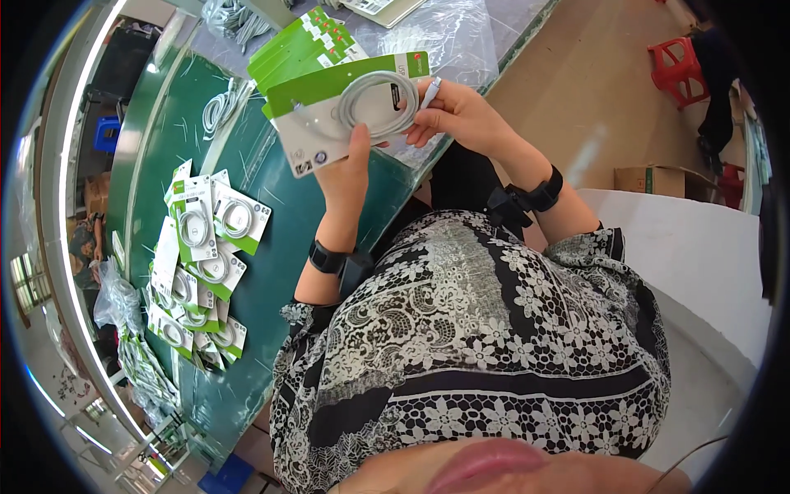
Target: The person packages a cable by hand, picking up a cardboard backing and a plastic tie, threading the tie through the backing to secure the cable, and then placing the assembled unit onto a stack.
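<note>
My left hand (347,169) grips the lower edge of a green and white packaging card (325,123), thumb on its front. A coiled white cable (374,103) lies on the card. My right hand (457,115) pinches the cable's connector end (430,92) at the card's right edge. Both hands hold the card above the green table (255,272). Behind the card lies a fan of empty green cards (300,45).
A pile of finished cable cards (202,263) lies on the table to the left. Loose white cables (222,107) and clear plastic bags (444,37) lie farther off. A red stool (679,70) and a cardboard box (650,179) stand on the floor at right.
</note>
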### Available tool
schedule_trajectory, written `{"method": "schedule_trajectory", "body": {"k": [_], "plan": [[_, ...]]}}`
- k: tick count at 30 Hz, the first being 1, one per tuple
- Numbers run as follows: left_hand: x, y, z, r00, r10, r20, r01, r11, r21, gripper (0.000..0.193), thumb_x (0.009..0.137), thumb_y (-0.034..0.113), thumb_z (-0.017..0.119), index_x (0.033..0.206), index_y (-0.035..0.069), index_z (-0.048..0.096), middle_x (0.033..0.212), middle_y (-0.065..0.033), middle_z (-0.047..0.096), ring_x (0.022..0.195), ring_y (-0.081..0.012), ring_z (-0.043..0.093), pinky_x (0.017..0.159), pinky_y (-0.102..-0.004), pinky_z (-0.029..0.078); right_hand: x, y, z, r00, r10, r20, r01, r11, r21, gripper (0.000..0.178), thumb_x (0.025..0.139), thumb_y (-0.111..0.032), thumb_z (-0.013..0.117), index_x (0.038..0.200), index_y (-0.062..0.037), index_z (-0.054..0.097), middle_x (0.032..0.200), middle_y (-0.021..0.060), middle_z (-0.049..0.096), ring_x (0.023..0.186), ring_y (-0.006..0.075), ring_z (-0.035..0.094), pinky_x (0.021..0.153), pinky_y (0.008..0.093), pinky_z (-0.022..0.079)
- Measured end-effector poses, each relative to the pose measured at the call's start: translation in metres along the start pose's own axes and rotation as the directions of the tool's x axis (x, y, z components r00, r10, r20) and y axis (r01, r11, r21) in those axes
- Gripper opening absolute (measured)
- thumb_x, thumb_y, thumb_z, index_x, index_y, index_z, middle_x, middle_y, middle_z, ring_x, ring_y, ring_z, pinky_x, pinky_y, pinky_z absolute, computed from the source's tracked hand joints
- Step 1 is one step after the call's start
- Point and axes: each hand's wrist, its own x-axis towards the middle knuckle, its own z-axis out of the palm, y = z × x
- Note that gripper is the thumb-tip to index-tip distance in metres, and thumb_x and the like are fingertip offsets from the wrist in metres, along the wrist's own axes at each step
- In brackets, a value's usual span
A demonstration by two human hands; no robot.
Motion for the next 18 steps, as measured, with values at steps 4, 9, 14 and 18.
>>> {"method": "schedule_trajectory", "body": {"k": [4,9,14,18], "plan": [[-0.008,0.006,-0.004,0.975,0.210,0.067,-0.219,0.959,0.180,0.035,0.088,-0.003,0.053,0.122,-0.006,0.046,0.110,-0.0131,0.059,0.086,-0.0179,0.063,0.065,-0.0306,0.058,-0.008,-0.009,0.001,0.984,-0.155,0.089,0.156,0.988,-0.011,0.022,0.093,-0.002,0.053,0.114,0.0007,0.055,0.087,0.0094,0.065,0.069,0.0133,0.065,0.062,0.0230,0.054],[-0.008,0.012,-0.002,0.984,0.165,0.066,-0.172,0.978,0.121,0.035,0.089,-0.001,0.053,0.122,-0.006,0.045,0.108,-0.0134,0.059,0.086,-0.0183,0.063,0.064,-0.0302,0.058,-0.011,-0.016,0.001,0.988,-0.147,0.053,0.154,0.977,-0.147,0.024,0.089,-0.005,0.060,0.112,-0.0004,0.057,0.079,0.0059,0.064,0.064,0.0117,0.062,0.060,0.0242,0.051],[0.004,0.005,-0.005,0.979,-0.202,0.022,0.204,0.973,-0.108,0.034,0.090,0.003,0.052,0.123,-0.004,0.045,0.107,-0.0132,0.060,0.086,-0.0183,0.064,0.062,-0.0299,0.058,-0.014,-0.018,0.009,0.938,-0.270,-0.217,0.075,0.769,-0.635,0.040,0.082,-0.016,0.072,0.116,-0.0035,0.055,0.079,0.0032,0.061,0.062,0.0103,0.059,0.059,0.0271,0.049],[0.010,-0.019,-0.024,0.861,-0.450,0.236,0.508,0.782,-0.361,0.034,0.092,0.007,0.051,0.124,-0.003,0.045,0.107,-0.0130,0.059,0.086,-0.0183,0.064,0.059,-0.0288,0.058,-0.005,-0.032,0.018,0.621,-0.784,0.026,0.199,0.125,-0.972,0.056,0.075,-0.022,0.079,0.121,-0.0058,0.051,0.085,0.0034,0.060,0.064,0.0079,0.059,0.057,0.0273,0.047]]}}
